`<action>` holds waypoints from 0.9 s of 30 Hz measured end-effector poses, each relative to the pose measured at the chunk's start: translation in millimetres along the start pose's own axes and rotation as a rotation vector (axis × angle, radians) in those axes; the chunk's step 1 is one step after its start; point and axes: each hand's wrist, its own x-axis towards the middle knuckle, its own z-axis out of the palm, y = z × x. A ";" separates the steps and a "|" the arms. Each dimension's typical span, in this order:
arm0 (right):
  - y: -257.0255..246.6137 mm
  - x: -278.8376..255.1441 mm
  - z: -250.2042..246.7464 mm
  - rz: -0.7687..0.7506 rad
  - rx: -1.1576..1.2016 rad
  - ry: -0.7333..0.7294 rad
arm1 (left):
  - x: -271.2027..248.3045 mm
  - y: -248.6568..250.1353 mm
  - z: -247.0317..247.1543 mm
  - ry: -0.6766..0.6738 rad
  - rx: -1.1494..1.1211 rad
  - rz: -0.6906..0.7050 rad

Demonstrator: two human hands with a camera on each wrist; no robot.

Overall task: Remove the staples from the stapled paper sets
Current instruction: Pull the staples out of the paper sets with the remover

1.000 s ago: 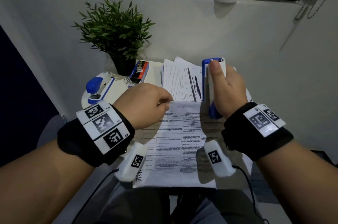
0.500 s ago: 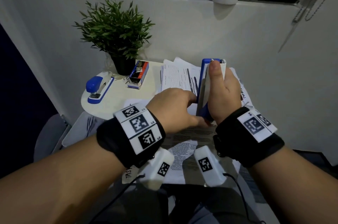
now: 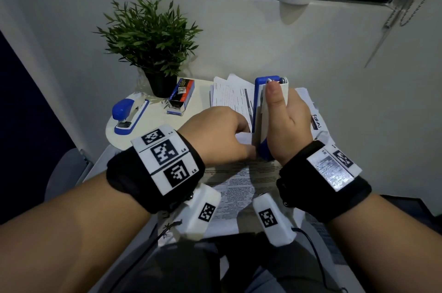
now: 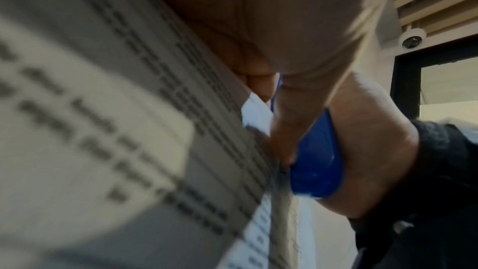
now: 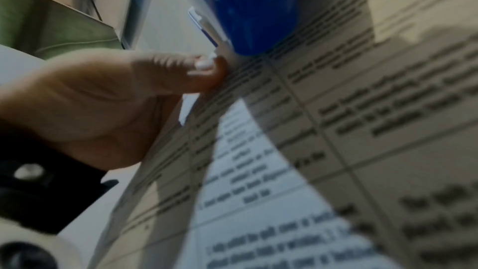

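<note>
Nearest the camera, a printed paper set (image 3: pixel 235 187) lies across the person's lap, its far edge up at the hands. The left hand (image 3: pixel 216 136) sits on that far edge, fingers curled down onto the sheet; in the left wrist view the thumb and a finger pinch the paper's top corner (image 4: pixel 256 109), right against the blue tool. The right hand (image 3: pixel 288 127) grips a blue-and-white stapler (image 3: pixel 259 110) held upright, thumb (image 3: pixel 275 98) laid straight along its white side, fingers wrapped behind. The stapler's rounded blue lower end (image 5: pixel 248 13) touches the paper at the corner the left hand holds. Whether a staple is there cannot be told; wrist views are blurred. Both wrists wear black bands with coded white tags.

Beyond the hands, a small round white table (image 3: pixel 155 122) carries a loose stack of more printed papers (image 3: pixel 229 96), behind the held stapler. Left of the stack stands a box of staples (image 3: pixel 181 96), tilted. Further left lies a second blue-and-white stapler (image 3: pixel 128 113), flat on the table. At the back a potted green plant (image 3: pixel 148 39) stands against the white wall (image 3: pixel 239 36).
</note>
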 end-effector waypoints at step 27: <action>1.3 15.3 -56.1 0.107 0.085 0.066 | 35.9 -36.8 0.3 -0.003 0.116 -0.056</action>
